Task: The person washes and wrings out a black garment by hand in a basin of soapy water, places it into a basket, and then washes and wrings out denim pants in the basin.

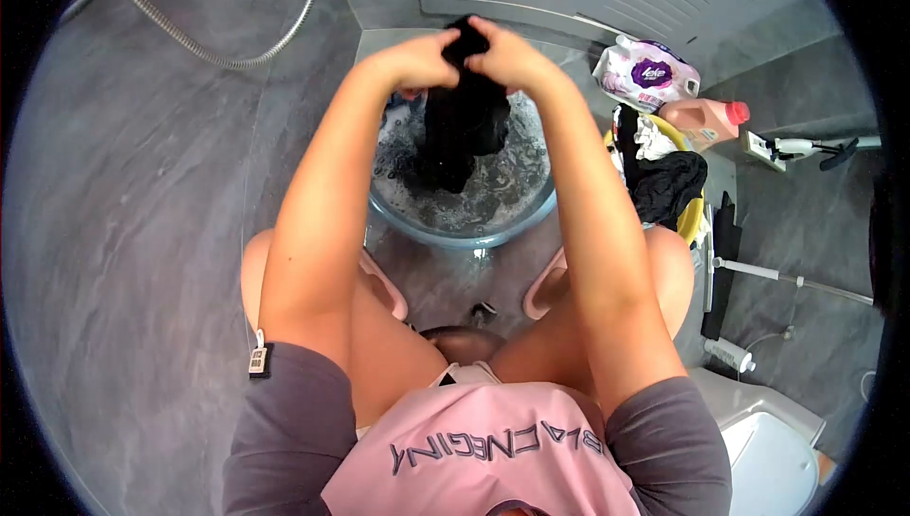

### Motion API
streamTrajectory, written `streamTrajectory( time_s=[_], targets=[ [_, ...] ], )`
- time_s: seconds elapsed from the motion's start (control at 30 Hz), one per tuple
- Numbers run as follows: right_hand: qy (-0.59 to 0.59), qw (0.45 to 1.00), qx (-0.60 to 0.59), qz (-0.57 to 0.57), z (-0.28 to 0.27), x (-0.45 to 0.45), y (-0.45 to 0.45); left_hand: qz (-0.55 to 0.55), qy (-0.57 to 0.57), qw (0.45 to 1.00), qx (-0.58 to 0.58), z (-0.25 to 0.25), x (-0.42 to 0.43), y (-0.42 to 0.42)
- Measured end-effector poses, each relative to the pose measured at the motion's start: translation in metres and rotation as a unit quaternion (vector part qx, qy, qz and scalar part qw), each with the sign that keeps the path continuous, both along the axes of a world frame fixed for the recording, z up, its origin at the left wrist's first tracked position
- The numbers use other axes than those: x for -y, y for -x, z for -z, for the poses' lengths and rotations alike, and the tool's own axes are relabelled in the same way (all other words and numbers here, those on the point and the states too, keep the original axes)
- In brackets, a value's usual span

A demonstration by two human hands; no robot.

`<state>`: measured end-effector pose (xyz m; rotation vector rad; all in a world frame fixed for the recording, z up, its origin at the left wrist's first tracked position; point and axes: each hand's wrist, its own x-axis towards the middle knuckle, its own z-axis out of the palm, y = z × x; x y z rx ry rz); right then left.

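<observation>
Both of my hands grip a black garment (466, 123) above a blue basin (464, 239) of sudsy water (512, 175). My left hand (422, 63) pinches its upper left side, and my right hand (509, 56) pinches the upper right. The cloth hangs down between them, its lower part reaching the foamy water. What kind of garment it is cannot be made out. A bit of blue cloth (391, 110) shows at the basin's left, partly hidden by my left forearm.
On the right, a yellow tub (695, 217) holds black and white clothes (664, 180). Behind it stand a pink detergent bottle (706, 121) and a white and purple package (649, 72). A squeegee-like tool (725, 265) leans nearby. A shower hose (204, 52) hangs at upper left.
</observation>
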<state>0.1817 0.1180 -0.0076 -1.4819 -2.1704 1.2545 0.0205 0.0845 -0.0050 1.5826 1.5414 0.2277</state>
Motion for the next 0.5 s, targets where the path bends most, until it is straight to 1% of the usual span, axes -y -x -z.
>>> streamTrajectory(
  time_s=[0.07, 0.1, 0.17, 0.2, 0.23, 0.27, 0.3, 0.37, 0.4, 0.43, 0.5],
  targets=[
    [0.017, 0.998, 0.056, -0.015, 0.055, -0.006, 0.000, 0.066, 0.087, 0.992, -0.063, 0.034, 0.002, 0.004],
    [0.030, 0.996, 0.086, -0.020, 0.076, -0.006, -0.002, 0.114, 0.084, 0.985, -0.094, 0.062, 0.001, 0.008],
    [0.099, 0.985, 0.141, -0.007, 0.116, -0.003, -0.006, 0.143, 0.083, 0.976, -0.140, 0.100, 0.005, 0.008],
    [0.106, 0.984, 0.142, -0.008, 0.133, -0.001, -0.009, 0.144, 0.090, 0.976, -0.138, 0.124, 0.009, 0.008],
    [0.126, 0.976, 0.177, -0.005, 0.148, 0.002, -0.013, 0.122, 0.015, 0.963, -0.239, 0.150, 0.014, 0.010],
    [0.146, 0.966, 0.211, -0.002, 0.164, 0.006, -0.015, 0.099, -0.061, 0.935, -0.336, 0.169, 0.018, 0.012],
    [0.153, 0.965, 0.212, -0.002, 0.183, 0.011, -0.017, 0.103, -0.056, 0.935, -0.334, 0.181, 0.023, 0.012],
    [0.110, 0.941, 0.313, -0.060, 0.222, 0.020, -0.019, 0.100, -0.002, 0.924, -0.369, 0.198, 0.035, 0.011],
    [0.109, 0.935, 0.332, -0.059, 0.232, 0.024, -0.018, 0.093, 0.041, 0.918, -0.383, 0.205, 0.038, 0.007],
    [0.116, 0.934, 0.333, -0.060, 0.241, 0.025, -0.016, 0.097, 0.046, 0.919, -0.380, 0.217, 0.037, 0.004],
    [0.121, 0.927, 0.351, -0.047, 0.260, 0.028, -0.014, 0.088, 0.106, 0.928, -0.347, 0.239, 0.037, -0.004]
  ],
)
